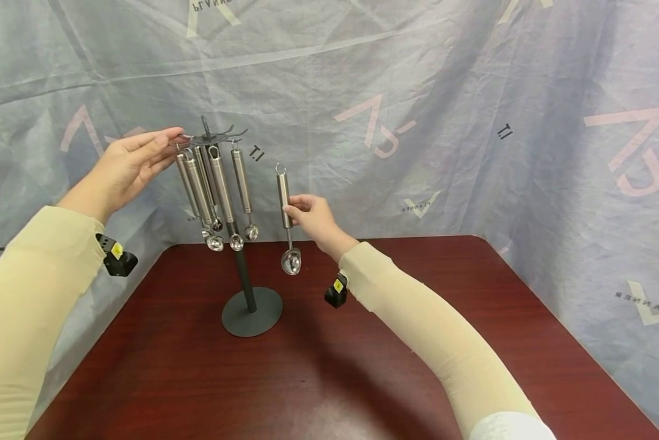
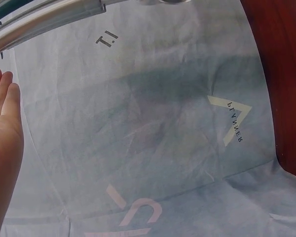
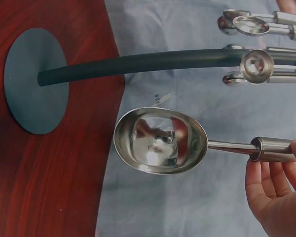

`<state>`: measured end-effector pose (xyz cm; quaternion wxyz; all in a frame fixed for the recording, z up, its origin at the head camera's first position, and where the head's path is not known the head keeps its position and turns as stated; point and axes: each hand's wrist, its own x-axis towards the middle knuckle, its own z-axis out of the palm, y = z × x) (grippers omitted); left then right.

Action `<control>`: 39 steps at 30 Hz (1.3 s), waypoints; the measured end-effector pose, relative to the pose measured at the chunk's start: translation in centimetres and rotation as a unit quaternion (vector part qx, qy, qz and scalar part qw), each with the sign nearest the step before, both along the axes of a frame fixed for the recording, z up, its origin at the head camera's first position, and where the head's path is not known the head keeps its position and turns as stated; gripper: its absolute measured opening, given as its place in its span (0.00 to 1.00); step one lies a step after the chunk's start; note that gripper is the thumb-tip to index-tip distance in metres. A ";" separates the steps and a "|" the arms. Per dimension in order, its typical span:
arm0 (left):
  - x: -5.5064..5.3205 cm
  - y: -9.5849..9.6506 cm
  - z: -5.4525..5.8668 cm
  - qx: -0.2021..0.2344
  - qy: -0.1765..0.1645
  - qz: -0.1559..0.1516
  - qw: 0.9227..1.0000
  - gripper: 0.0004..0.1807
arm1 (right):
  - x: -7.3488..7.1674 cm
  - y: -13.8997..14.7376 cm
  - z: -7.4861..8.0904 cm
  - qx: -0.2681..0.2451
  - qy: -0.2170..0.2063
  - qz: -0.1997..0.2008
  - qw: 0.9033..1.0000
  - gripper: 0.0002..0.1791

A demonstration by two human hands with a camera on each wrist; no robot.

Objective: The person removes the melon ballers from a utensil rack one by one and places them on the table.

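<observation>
My right hand (image 1: 313, 217) pinches the steel handle of a scoop (image 1: 291, 261) between thumb and fingers. This scoop hangs upright in the air right of the dark rack, ring at the top and deep oval bowl (image 3: 160, 140) at the bottom. At the top of the rack (image 1: 243, 275), my left hand (image 1: 134, 162) has its fingers stretched out, tips at the hooks on the left side. Several smaller steel scoops (image 1: 222, 189) dangle by their rings from the hooks. In the left wrist view, straight fingers (image 2: 11, 101) show beside a steel handle (image 2: 54, 22).
The rack's round base (image 1: 252, 313) stands on a dark red wooden table (image 1: 362, 366), left of its middle. Behind hangs a grey printed cloth (image 1: 445, 153). Bare hooks (image 1: 236, 131) stick out at the rack's right side. A small black camera is strapped to each wrist.
</observation>
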<state>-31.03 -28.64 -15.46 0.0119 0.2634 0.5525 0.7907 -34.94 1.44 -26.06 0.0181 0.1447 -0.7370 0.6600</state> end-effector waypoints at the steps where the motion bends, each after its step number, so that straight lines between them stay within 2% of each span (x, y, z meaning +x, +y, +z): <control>1: 0.0 0.0 0.0 0.000 0.001 0.002 1.000 0.14 | 0.0 0.1 -0.1 -0.001 -0.005 -0.001 1.000 0.17; 8: 0.2 0.3 0.0 -0.006 0.014 0.028 0.999 0.13 | -0.4 0.6 -1.3 0.000 -0.026 -0.005 1.000 0.17; 14: 0.3 0.3 0.2 -0.009 0.022 0.034 0.999 0.13 | -0.9 1.1 -2.3 -0.012 -0.044 -0.010 0.999 0.16; 19: 0.4 0.3 0.4 -0.024 0.029 0.043 0.998 0.13 | -1.2 1.4 -2.9 -0.020 -0.059 -0.013 0.998 0.16; 24: 0.5 0.6 0.6 -0.039 0.039 0.065 0.996 0.14 | -1.4 1.5 -3.6 -0.029 -0.082 -0.019 0.996 0.16; 31: 0.8 0.8 0.4 -0.033 0.039 0.080 0.995 0.13 | -1.4 1.3 -4.6 -0.029 -0.115 -0.017 0.993 0.17; 39: 1.0 0.7 0.3 -0.062 0.050 0.090 0.993 0.13 | -1.2 1.2 -5.9 -0.033 -0.130 -0.012 0.991 0.18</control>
